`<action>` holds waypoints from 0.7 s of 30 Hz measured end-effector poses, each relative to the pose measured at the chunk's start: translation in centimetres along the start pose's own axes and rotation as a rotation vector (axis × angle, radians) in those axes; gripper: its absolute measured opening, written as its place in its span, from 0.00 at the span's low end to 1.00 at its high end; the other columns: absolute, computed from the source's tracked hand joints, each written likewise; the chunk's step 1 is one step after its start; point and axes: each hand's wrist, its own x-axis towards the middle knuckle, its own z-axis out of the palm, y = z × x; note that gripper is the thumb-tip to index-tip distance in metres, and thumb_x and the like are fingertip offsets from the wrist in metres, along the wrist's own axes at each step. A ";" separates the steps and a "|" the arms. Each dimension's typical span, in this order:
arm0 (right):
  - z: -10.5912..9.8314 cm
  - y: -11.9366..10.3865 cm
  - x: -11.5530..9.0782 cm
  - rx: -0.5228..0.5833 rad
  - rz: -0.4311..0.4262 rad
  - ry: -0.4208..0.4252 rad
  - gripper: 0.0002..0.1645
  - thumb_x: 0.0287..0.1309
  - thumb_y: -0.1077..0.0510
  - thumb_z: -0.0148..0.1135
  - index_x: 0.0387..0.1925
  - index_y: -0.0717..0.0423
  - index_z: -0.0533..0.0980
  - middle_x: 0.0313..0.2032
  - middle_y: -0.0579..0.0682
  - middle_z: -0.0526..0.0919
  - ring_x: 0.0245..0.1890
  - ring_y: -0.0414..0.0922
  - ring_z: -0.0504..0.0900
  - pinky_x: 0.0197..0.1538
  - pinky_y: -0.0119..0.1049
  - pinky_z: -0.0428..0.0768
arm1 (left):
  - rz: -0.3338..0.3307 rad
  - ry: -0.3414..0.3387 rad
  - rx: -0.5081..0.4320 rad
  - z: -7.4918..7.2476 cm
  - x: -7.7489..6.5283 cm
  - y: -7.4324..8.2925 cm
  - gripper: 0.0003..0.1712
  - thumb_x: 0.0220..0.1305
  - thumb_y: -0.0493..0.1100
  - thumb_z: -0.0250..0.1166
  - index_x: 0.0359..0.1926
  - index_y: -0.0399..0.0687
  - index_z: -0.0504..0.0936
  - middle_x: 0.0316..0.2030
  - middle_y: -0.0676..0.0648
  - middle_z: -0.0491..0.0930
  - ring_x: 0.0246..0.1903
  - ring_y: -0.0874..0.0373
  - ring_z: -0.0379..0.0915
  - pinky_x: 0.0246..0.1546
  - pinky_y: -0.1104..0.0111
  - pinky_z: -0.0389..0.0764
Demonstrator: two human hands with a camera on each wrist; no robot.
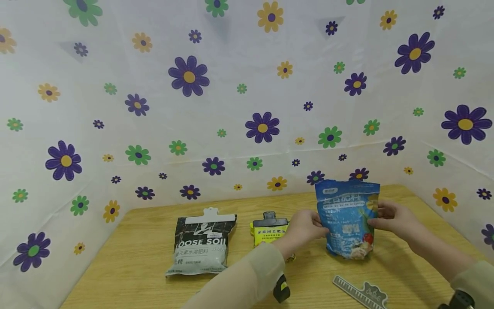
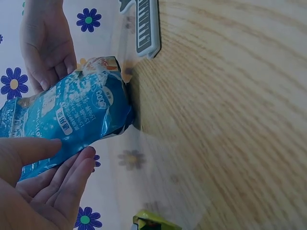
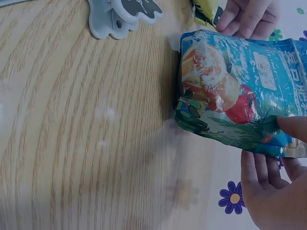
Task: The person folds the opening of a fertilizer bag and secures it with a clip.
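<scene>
A blue fertilizer bag [image 1: 343, 219] with pictures of vegetables stands upright at the right of the table, held from both sides. My left hand [image 1: 305, 229] grips its left edge, and in the left wrist view the thumb lies on the front of the bag [image 2: 72, 115] with the fingers behind. On the opposite edge, my right hand [image 1: 397, 219] pinches the bag between thumb and fingers. The right wrist view shows the bag's lower corner [image 3: 211, 91] close over the tabletop. A grey sealing clip [image 1: 360, 292] lies in front of the bag, nearer to me.
To the left stands a black and grey loose-soil bag [image 1: 202, 249] with a white clip [image 1: 210, 215] across its top. A yellow bag [image 1: 268, 234] with a black clip [image 1: 270, 220] is partly hidden behind my left arm. Flower-patterned cloth [image 1: 231, 107] surrounds the wooden table [image 1: 146, 240].
</scene>
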 end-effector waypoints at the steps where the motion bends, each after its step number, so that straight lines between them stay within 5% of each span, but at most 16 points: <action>1: 0.0 0.0 0.0 0.003 -0.001 -0.004 0.45 0.76 0.57 0.61 0.75 0.84 0.50 0.64 0.82 0.69 0.65 0.74 0.71 0.62 0.59 0.84 | 0.007 -0.003 0.010 -0.1 0.0 0.0 0.04 0.65 0.35 0.76 0.38 0.37 0.90 0.30 0.46 0.90 0.29 0.62 0.84 0.32 0.72 0.87; 5: -0.1 0.0 -0.2 0.001 -0.011 -0.011 0.47 0.78 0.56 0.59 0.76 0.86 0.47 0.68 0.85 0.64 0.68 0.76 0.69 0.64 0.58 0.84 | 0.031 -0.002 0.033 -0.3 0.1 0.2 0.04 0.67 0.36 0.75 0.39 0.38 0.91 0.30 0.47 0.90 0.28 0.64 0.83 0.32 0.74 0.86; 9: -0.3 -0.1 -0.2 0.023 -0.011 0.004 0.38 0.81 0.52 0.54 0.72 0.82 0.59 0.67 0.82 0.68 0.61 0.67 0.82 0.63 0.56 0.85 | 0.062 0.008 0.037 -0.7 0.1 0.5 0.04 0.68 0.35 0.73 0.41 0.38 0.92 0.32 0.47 0.91 0.28 0.66 0.82 0.31 0.75 0.85; 12: -0.5 -0.2 -0.3 0.032 -0.014 0.023 0.30 0.82 0.51 0.53 0.64 0.78 0.71 0.60 0.73 0.80 0.52 0.52 0.89 0.64 0.59 0.85 | 0.074 0.008 0.036 -1.0 0.0 0.8 0.05 0.69 0.36 0.73 0.43 0.39 0.92 0.34 0.47 0.92 0.29 0.65 0.83 0.33 0.75 0.86; 16: -0.7 -0.5 -0.5 0.017 -0.035 0.031 0.25 0.81 0.52 0.56 0.58 0.73 0.79 0.49 0.54 0.88 0.44 0.37 0.87 0.63 0.60 0.85 | 0.083 0.010 0.053 -1.2 -0.1 1.3 0.05 0.69 0.37 0.73 0.42 0.39 0.92 0.35 0.47 0.92 0.30 0.64 0.84 0.34 0.74 0.88; 21: -1.1 -0.8 -0.9 0.032 -0.034 0.016 0.27 0.79 0.51 0.59 0.62 0.74 0.77 0.49 0.51 0.90 0.44 0.31 0.83 0.65 0.65 0.81 | 0.100 0.014 0.092 -1.3 -0.4 1.5 0.06 0.68 0.39 0.75 0.42 0.41 0.92 0.34 0.48 0.92 0.30 0.65 0.84 0.35 0.74 0.87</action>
